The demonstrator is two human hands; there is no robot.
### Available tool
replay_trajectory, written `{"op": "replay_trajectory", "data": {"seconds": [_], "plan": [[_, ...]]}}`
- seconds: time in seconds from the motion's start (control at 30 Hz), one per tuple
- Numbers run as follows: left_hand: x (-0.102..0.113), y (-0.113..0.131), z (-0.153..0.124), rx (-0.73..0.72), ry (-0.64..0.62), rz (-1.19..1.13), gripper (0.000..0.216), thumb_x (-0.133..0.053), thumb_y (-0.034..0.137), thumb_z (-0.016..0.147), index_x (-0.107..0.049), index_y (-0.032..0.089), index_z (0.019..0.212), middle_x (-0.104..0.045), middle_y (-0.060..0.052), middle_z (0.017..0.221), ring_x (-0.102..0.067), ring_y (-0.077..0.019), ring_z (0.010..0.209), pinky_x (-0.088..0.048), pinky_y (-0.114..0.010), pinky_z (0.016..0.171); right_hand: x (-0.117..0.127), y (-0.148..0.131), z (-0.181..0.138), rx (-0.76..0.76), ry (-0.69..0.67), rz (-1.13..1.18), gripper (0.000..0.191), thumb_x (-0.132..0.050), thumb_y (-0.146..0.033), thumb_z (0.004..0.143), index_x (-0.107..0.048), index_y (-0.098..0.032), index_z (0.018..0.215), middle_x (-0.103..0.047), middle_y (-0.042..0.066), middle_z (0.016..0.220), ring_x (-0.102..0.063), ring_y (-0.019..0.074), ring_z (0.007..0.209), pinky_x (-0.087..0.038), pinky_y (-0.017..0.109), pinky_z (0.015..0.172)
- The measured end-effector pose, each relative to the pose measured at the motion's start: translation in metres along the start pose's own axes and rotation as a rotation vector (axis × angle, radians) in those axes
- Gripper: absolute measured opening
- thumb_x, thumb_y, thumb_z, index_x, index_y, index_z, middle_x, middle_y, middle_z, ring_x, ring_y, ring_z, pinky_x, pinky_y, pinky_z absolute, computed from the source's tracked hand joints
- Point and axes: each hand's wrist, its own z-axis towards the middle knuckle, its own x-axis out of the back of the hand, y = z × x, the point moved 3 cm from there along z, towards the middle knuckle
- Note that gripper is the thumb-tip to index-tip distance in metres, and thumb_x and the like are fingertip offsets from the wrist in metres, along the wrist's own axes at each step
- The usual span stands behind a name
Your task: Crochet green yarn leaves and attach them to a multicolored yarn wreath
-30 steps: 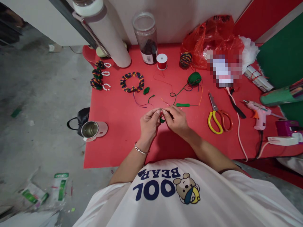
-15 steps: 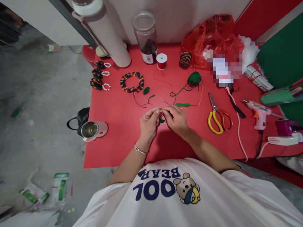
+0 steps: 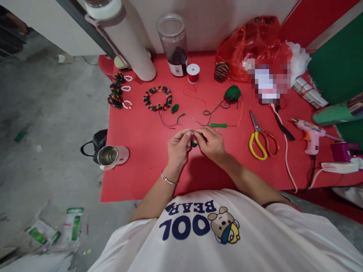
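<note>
We pinch a small green yarn piece (image 3: 194,144) with our left hand (image 3: 178,146) and right hand (image 3: 211,141), fingertips nearly meeting. On our red table (image 3: 143,162) lie a green-handled crochet hook (image 3: 219,125), a green yarn ball (image 3: 232,93) and, to the right, scissors (image 3: 257,132).

Flask (image 3: 132,41), upper left: slightly further left than before. Clear jar (image 3: 173,41), upper centre: likewise. Green-and-white packet (image 3: 75,226), floor, lower left: slightly further right; camera view shifted.
</note>
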Motion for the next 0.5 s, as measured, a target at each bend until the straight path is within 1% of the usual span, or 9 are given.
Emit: {"op": "replay_trajectory", "data": {"seconds": [0.2,0.5], "plan": [[0.0008,-0.0017,-0.0005,-0.007,-0.026,0.017,0.036,-0.097,0.041,0.063,-0.081,0.016,0.084,-0.051,0.007,0.047,-0.036,-0.0034,0.038,-0.026,-0.016,0.038,-0.0002,0.0004,-0.0005,-0.027,-0.014,-0.003,0.023,-0.054,-0.032,0.107,-0.074,-0.024,0.097,-0.079,0.006,0.091,-0.072,0.0188,0.086,-0.057,0.033,0.082],[0.0007,-0.0015,0.0004,-0.003,-0.013,-0.004,0.039,-0.100,0.041,0.058,-0.082,0.017,0.082,-0.054,0.006,0.046,-0.037,-0.0033,0.038,-0.027,-0.015,0.038,0.0009,-0.0003,0.0004,0.030,0.019,-0.017,0.022,-0.055,-0.030,0.107,-0.075,-0.023,0.098,-0.080,0.006,0.089,-0.073,0.0183,0.084,-0.057,0.031,0.081]]}}
